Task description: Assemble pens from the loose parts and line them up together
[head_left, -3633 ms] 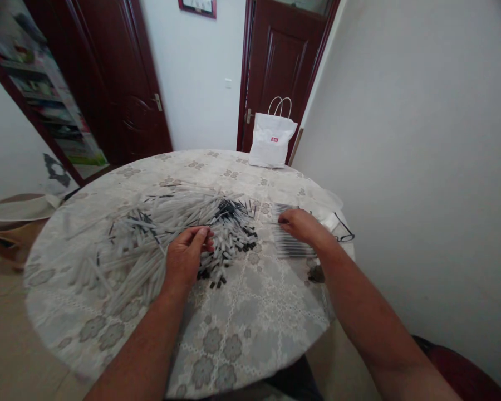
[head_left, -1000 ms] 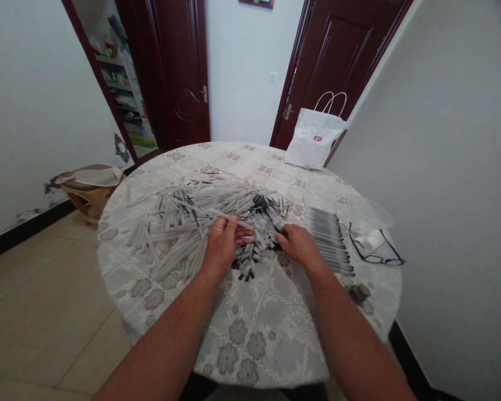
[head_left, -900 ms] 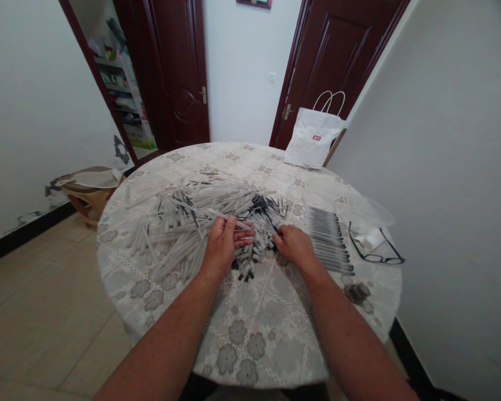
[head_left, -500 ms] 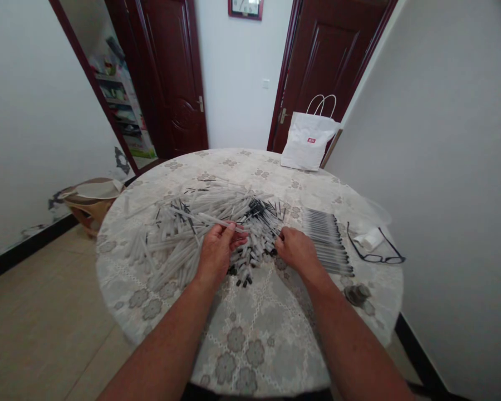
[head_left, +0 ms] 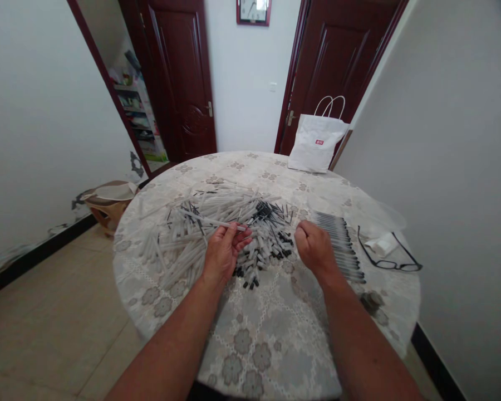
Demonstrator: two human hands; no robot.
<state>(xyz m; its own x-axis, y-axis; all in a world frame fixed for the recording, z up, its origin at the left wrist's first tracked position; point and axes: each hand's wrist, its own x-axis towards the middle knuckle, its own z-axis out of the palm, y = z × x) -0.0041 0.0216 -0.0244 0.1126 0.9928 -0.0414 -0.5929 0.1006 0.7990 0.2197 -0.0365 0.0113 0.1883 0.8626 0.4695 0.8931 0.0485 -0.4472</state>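
A big heap of pale grey pen barrels (head_left: 192,234) mixed with small black caps (head_left: 271,245) covers the middle of a round table (head_left: 267,334) with a flowered cloth. My left hand (head_left: 224,253) hovers over the heap, thumb and fingers pinched on one grey pen barrel (head_left: 209,221) that sticks out to the left. My right hand (head_left: 315,249) is curled closed just right of the black caps; what it holds is hidden. A neat row of finished pens (head_left: 342,245) lies right of that hand.
Black-rimmed glasses (head_left: 390,257) and a white crumpled wrapper (head_left: 378,244) lie at the table's right edge. A white paper bag (head_left: 317,139) stands at the far edge against a dark red door. A low stool (head_left: 108,200) sits on the tiled floor at left.
My right hand came back from the row of finished pens to the black caps, then lifted slightly away, closed. My left hand picked one grey barrel out of the heap.
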